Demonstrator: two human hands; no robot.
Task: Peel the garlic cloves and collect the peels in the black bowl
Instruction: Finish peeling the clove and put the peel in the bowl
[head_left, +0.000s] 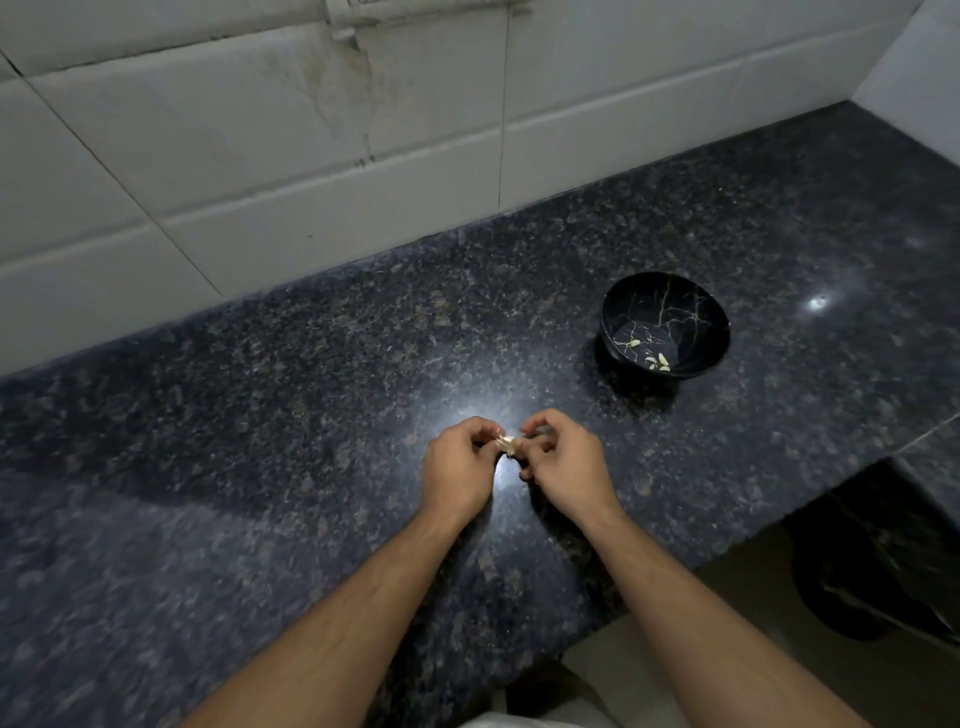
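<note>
Garlic clove (508, 445): held in the air between my two hands, just above the middle of the worktop (260, 415), nearer its front edge than the wall. Pale papery skin flares off its left end, so the peel is partly lifted, not yet off.

Left hand (457, 467): fingers curled, tips pinching the left end of the clove where the loose skin sticks out. Right hand (563, 465): fingers curled round the clove's right end, thumb and forefinger closed on it. Both hands clamped on the one clove; neither rests on the worktop as far as I can tell.

Black bowl (665, 325): stands well apart from my hands, toward the far right of the worktop, short of the right corner. Inside, on the bottom, a few small pale scraps (657, 362), which I take to be peel. Too small to count surely.

No other cloves, peeled or unpeeled, show anywhere on the worktop.

Judgement: task under way. Some peel collected; this clove mid-peel. Left: strip the remaining skin, carry it right to the bowl. How many cloves remain I cannot tell.
</note>
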